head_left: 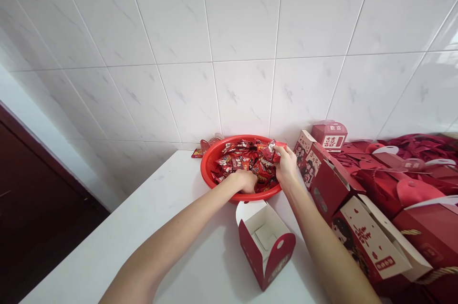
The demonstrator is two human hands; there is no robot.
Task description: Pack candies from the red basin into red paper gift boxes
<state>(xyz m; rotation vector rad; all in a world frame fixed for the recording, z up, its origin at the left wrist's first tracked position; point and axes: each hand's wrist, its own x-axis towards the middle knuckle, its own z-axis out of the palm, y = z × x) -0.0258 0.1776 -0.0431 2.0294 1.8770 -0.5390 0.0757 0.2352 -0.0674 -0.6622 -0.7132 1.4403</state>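
Observation:
A round red plastic basket point(206, 175) stands by the tiled wall, filled with red-wrapped candies point(240, 162). My left hand point(246, 181) reaches into its near side, fingers curled down among the wrappers; what they hold, if anything, is hidden. Over the basket's right rim, my right hand point(285, 161) pinches a red candy packet point(269, 151). In front of the basket is an open red box point(252, 246) with a white inside and rounded end flaps. Nothing but its white bottom flaps shows inside.
Several red and cream boxes point(375, 239) crowd the right side beside my right forearm. A small closed box point(329, 136) stands behind them near the wall. A few packets point(196, 153) lie left of the basket. The white table's point(143, 208) left edge runs diagonally.

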